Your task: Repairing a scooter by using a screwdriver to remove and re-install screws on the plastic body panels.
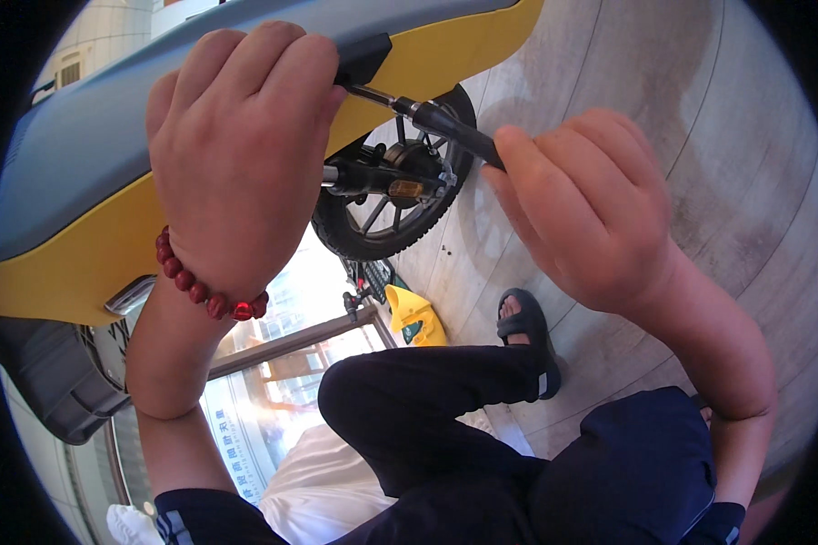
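Note:
My right hand is closed around the black handle of a screwdriver. Its metal shaft points up and left toward a black piece on the yellow and grey-blue body panel of a scooter. My left hand, with a red bead bracelet at the wrist, is curled over the panel beside the black piece. The left fingertips are turned away, and what they grip is hidden. Where the screwdriver's tip meets the scooter is partly covered by the left hand.
Below the panel is the scooter's black wheel, with an orange reflector on its fork. A dark grey basket sits at the left. A yellow object lies near a window. My sandalled foot rests on the wood-look floor.

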### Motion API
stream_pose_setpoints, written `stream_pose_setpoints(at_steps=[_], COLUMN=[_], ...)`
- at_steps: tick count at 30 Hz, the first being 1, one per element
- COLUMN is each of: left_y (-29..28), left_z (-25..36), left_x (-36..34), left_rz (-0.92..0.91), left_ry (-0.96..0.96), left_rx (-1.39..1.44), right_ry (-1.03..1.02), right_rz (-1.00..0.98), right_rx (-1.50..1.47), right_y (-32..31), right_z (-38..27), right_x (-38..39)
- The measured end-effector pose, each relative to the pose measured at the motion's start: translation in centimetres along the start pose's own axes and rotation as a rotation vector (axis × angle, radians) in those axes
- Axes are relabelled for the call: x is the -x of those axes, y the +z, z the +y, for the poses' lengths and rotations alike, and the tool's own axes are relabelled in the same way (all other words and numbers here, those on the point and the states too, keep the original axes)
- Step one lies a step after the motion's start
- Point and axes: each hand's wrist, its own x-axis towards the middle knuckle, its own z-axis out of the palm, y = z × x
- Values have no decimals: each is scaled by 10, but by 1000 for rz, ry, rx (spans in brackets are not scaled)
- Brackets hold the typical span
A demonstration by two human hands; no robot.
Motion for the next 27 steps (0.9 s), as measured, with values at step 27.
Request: stream_pose_setpoints(at_steps=[27], left_y=[-2], left_z=[5], left_x=[-5], left_rz=[-35], left_ry=[-18], left_rx=[-15], right_ry=[141], right_rz=[-16], right_rx=[-98], right_y=[-3], right_z=[-3], right_x=[-5])
